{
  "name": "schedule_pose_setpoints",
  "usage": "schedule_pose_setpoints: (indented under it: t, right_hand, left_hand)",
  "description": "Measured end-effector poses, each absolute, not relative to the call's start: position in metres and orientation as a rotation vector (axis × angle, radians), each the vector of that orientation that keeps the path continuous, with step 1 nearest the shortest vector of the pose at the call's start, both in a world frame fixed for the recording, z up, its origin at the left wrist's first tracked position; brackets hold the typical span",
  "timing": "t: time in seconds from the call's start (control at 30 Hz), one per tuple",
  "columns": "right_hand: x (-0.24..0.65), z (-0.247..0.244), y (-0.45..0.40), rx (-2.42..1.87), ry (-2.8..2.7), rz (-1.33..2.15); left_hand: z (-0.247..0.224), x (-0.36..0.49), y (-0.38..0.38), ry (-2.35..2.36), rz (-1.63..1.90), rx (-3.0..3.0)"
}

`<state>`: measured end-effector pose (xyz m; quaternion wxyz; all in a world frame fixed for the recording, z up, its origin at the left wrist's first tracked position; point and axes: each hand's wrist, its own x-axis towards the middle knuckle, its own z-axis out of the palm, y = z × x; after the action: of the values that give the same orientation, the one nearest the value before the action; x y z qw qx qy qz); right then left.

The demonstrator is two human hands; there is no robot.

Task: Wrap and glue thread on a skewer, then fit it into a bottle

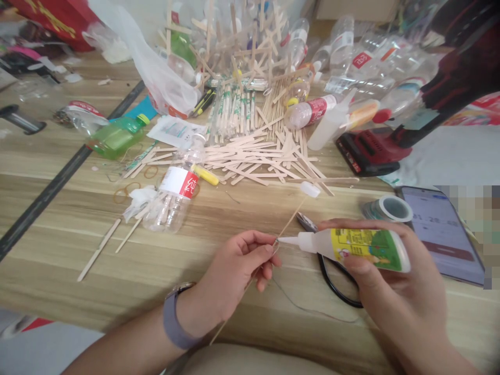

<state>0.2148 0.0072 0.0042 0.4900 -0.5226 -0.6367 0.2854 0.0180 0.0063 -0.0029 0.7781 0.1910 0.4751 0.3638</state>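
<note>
My left hand (pixel 238 265) pinches a thin bamboo stick (pixel 292 217), which slants through the fingers from upper right to lower left. From the pinch a fine dark thread or wire (pixel 308 308) trails across the table to the right. My right hand (pixel 410 302) is wrapped round a glue bottle (pixel 363 249) with a yellow and green label, tipped on its side. Its pointed white nozzle (pixel 291 240) meets the stick at my left fingertips; whether glue is flowing I cannot tell. Black-handled scissors (pixel 338 284) lie partly under the bottle and right hand.
A white cap (pixel 310 189), a grey spool (pixel 390 209) and a phone (pixel 433 224) lie around the right hand. Flat wooden sticks (pixel 258 159) pile up beyond. A clear bottle (pixel 172 195) stands left; a red-black power tool (pixel 375 148) is at right.
</note>
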Motion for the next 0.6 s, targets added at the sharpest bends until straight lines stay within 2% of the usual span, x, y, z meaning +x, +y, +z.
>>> schedule_pose_setpoints:
  t: [0.6]
  right_hand:
    - [0.2129,0.0042,0.0089,-1.285,-1.495,0.864]
  left_hand:
    - [-0.0026,0.0175,0.0069,1.017,0.790,0.436]
